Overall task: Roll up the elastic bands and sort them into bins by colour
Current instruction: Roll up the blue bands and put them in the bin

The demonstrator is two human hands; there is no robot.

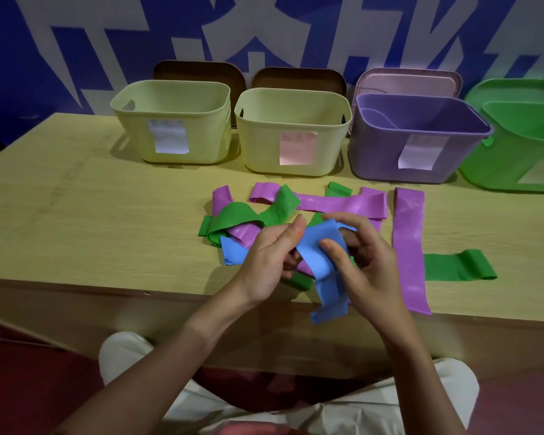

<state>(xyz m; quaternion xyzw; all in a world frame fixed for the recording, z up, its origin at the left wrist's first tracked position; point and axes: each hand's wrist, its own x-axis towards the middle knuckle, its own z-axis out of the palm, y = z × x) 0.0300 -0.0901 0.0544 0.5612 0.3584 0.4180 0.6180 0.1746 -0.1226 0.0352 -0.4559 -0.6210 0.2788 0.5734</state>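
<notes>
A blue elastic band (319,255) is held between both hands above the table's front edge, its loose end hanging down over the edge. My left hand (270,262) pinches it from the left and my right hand (365,262) curls round it from the right. Beneath and behind lie a pile of purple bands (336,204) and green bands (248,216). A long purple band (410,246) lies flat to the right, with a green band (459,265) beside it. Another piece of blue band (233,252) lies left of my left hand.
Along the back of the wooden table (76,215) stand two pale yellow bins (173,120) (291,130), a purple bin (415,139) and a green bin (515,146), each with a paper label. Lids lean on the wall behind them.
</notes>
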